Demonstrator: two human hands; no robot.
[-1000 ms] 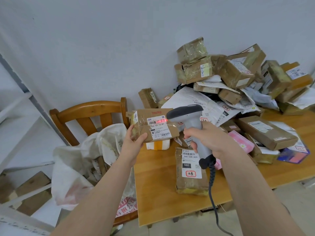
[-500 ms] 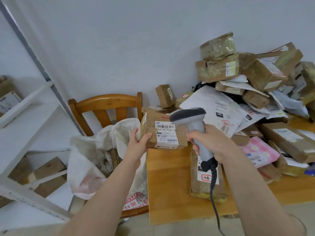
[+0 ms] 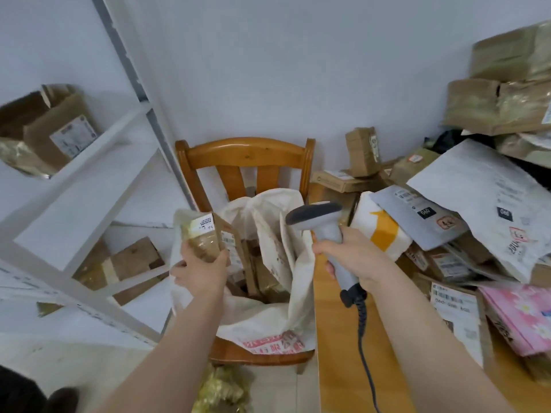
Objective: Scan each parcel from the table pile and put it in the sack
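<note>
On the right, our worktop (image 3: 335, 353) carries the parcel pile (image 3: 477, 198). The white sack (image 3: 268, 326) sits open on a chair (image 3: 244, 150). Our left hand (image 3: 202, 271) grips a parcel (image 3: 205, 236) over the sack's left rim, maybe touching it. Our right hand (image 3: 354, 254) grips the scanner (image 3: 316, 214).

A black tag on the grey mailer (image 3: 417, 217) is showing "060" — the same digits are showing on a black tag on the big white mailer (image 3: 477, 192). The label on a brown parcel (image 3: 456, 305) is starting "060". Red print on the sack (image 3: 262, 326) and the held parcel's (image 3: 205, 241) barcode label are blurring beyond reading.
</note>
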